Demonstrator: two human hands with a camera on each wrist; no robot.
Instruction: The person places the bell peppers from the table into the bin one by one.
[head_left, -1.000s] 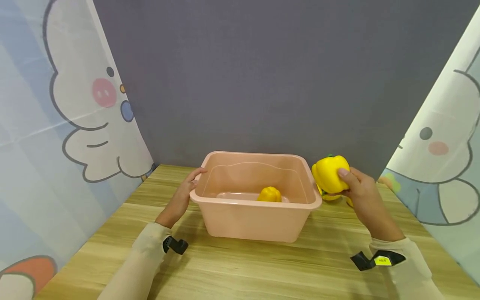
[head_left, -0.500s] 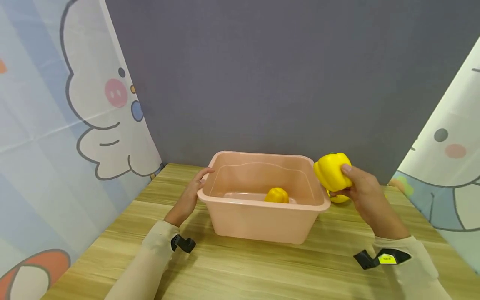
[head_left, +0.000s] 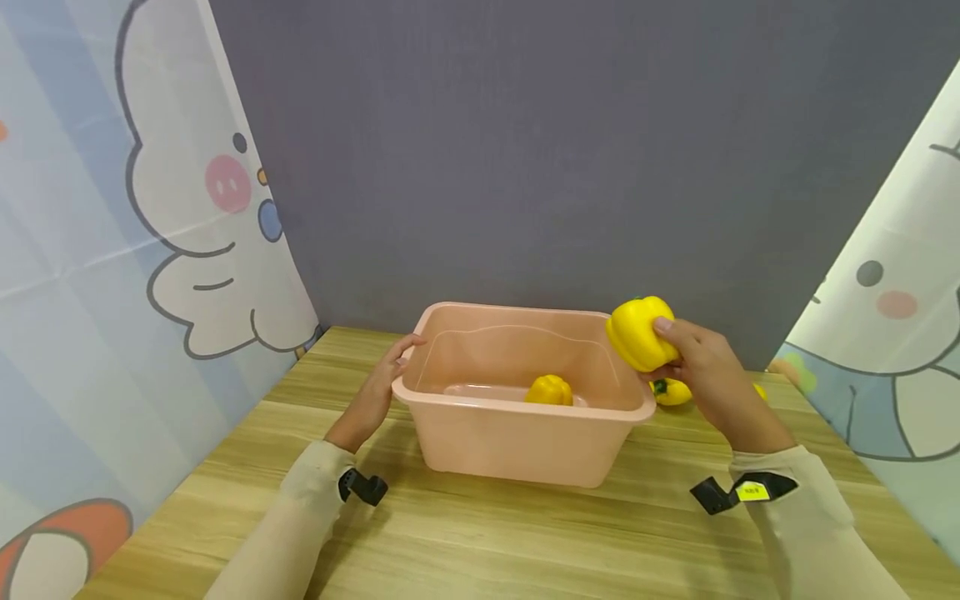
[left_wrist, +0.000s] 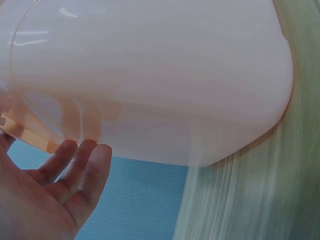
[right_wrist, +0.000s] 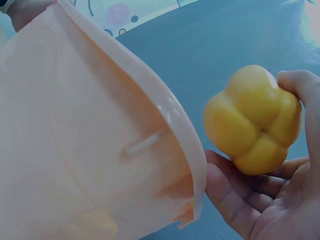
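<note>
R hand (head_left: 693, 360): grips yellow pepper (head_left: 637, 332) above tub's right rim.
L hand (head_left: 375, 392): fingers relaxed, straight, against pink tub (head_left: 517, 450) left rim.
Tub: mid bench (head_left: 525, 533), second pepper (head_left: 549, 389) inside.

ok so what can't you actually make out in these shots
- Yellow peppers on the wooden table behind the right hand: head view, the hand and the held yellow bell pepper cover them, so their count is unclear.
- Yellow pepper inside the pink plastic tub: head view, the front wall cuts off its lower part.
- Left hand: head view, the tub's rim hides its fingertips; the left wrist view is blurred.
</note>
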